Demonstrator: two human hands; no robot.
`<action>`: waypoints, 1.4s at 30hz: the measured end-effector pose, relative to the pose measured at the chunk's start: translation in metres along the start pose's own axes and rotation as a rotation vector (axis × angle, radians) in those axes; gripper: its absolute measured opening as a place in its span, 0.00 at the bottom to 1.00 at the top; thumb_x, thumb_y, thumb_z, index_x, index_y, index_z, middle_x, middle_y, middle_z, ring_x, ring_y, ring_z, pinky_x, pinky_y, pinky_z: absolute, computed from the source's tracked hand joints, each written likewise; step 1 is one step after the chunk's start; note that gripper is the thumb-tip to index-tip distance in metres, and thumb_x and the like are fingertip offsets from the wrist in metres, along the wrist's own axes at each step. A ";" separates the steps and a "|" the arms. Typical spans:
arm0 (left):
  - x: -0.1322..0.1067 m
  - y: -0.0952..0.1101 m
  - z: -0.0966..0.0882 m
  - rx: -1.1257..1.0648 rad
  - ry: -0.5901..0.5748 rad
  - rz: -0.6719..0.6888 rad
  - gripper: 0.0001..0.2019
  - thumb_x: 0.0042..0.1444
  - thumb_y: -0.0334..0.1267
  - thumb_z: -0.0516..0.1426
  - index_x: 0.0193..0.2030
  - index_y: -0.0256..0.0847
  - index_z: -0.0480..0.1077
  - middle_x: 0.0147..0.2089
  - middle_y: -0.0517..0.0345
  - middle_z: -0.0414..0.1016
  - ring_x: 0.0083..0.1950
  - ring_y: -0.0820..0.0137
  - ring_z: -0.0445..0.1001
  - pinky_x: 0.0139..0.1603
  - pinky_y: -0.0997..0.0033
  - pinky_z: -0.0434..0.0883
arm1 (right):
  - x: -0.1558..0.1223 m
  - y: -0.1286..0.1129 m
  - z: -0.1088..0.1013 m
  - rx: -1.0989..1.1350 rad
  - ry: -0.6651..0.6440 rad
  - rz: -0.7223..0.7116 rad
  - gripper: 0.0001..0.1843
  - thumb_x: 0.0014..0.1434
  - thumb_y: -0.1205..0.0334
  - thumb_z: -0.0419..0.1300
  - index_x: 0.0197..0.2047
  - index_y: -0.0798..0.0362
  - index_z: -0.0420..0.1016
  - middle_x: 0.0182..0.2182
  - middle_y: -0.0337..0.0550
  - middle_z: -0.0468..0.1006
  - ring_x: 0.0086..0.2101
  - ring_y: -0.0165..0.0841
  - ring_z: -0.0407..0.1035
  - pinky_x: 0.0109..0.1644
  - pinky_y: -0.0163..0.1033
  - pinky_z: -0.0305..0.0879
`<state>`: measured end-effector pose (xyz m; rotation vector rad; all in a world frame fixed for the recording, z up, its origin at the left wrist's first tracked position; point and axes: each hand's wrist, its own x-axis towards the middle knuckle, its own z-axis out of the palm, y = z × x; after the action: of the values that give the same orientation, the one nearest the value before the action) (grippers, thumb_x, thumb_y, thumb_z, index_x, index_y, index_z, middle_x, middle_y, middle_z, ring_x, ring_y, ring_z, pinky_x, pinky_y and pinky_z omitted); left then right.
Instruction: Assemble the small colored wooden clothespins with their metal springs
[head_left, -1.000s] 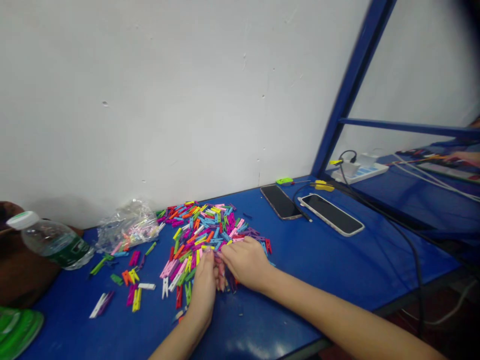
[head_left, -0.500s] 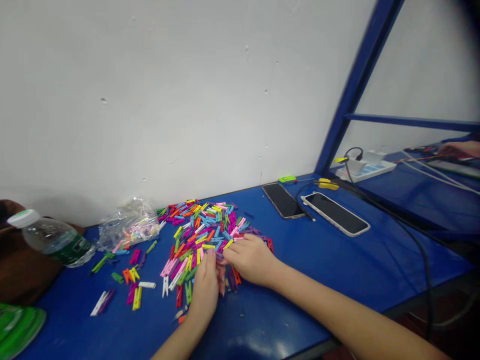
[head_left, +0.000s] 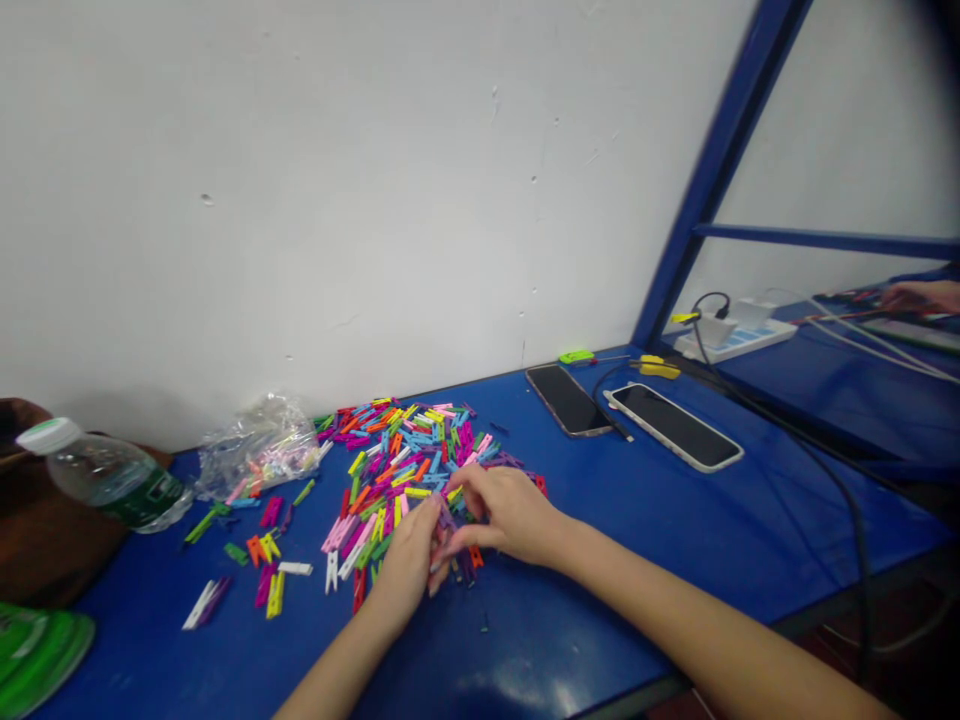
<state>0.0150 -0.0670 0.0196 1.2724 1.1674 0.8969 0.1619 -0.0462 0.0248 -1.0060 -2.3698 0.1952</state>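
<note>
A heap of small coloured clothes pegs [head_left: 405, 455] lies on the blue table [head_left: 660, 520] by the white wall. Both my hands rest at the near edge of the heap, fingertips meeting. My left hand [head_left: 409, 560] has its fingers curled together over some pegs near a purple one [head_left: 448, 519]. My right hand [head_left: 510, 515] pinches at the same spot with thumb and fingers bent. What each holds is too small to name. Several loose pegs [head_left: 262, 575] lie scattered to the left.
A clear plastic bag [head_left: 259, 450] with pegs and a water bottle [head_left: 105, 480] lie at the left. Two phones [head_left: 566, 400] [head_left: 675, 425] lie at the right with cables, a power strip [head_left: 739, 335] and a blue frame post [head_left: 720, 170]. Another person's hand [head_left: 919, 297] shows far right.
My right hand has lifted from lying flat on the pegs and curled into a pinch. My left hand has turned slightly, fingers drawn toward the right hand.
</note>
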 end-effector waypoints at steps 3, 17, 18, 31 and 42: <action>0.000 0.001 -0.002 -0.065 -0.136 -0.043 0.21 0.47 0.56 0.47 0.15 0.41 0.59 0.07 0.69 0.51 0.08 0.79 0.47 0.10 0.77 0.47 | -0.001 -0.002 -0.003 0.121 -0.004 -0.040 0.35 0.47 0.42 0.54 0.53 0.55 0.56 0.34 0.43 0.74 0.33 0.32 0.68 0.36 0.32 0.59; 0.002 0.000 -0.011 0.080 -0.087 0.088 0.18 0.48 0.52 0.50 0.21 0.39 0.65 0.12 0.66 0.58 0.16 0.75 0.55 0.18 0.77 0.54 | -0.003 -0.003 0.002 0.059 0.063 -0.113 0.33 0.46 0.42 0.54 0.50 0.55 0.61 0.39 0.46 0.74 0.39 0.32 0.68 0.43 0.34 0.60; 0.003 -0.001 -0.011 0.071 -0.089 0.078 0.18 0.48 0.52 0.50 0.22 0.39 0.66 0.12 0.66 0.58 0.16 0.75 0.54 0.17 0.77 0.53 | -0.003 -0.003 0.003 0.053 0.065 -0.110 0.34 0.46 0.41 0.54 0.51 0.55 0.60 0.40 0.46 0.73 0.40 0.32 0.68 0.43 0.34 0.61; 0.004 0.002 -0.010 0.075 -0.034 0.131 0.15 0.50 0.48 0.50 0.35 0.39 0.69 0.23 0.62 0.66 0.24 0.73 0.62 0.26 0.76 0.61 | -0.002 -0.001 0.007 -0.027 0.110 -0.109 0.33 0.46 0.38 0.51 0.46 0.57 0.64 0.37 0.47 0.75 0.36 0.35 0.69 0.40 0.36 0.62; 0.011 -0.010 -0.007 -0.046 0.011 -0.005 0.22 0.46 0.53 0.52 0.41 0.38 0.69 0.22 0.61 0.67 0.25 0.71 0.62 0.28 0.74 0.60 | 0.000 -0.003 0.007 -0.082 0.082 -0.114 0.35 0.49 0.38 0.47 0.47 0.61 0.63 0.35 0.49 0.75 0.36 0.37 0.69 0.38 0.38 0.63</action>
<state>0.0091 -0.0559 0.0084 1.2282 1.1525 0.9232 0.1558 -0.0479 0.0201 -0.8952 -2.3679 0.0132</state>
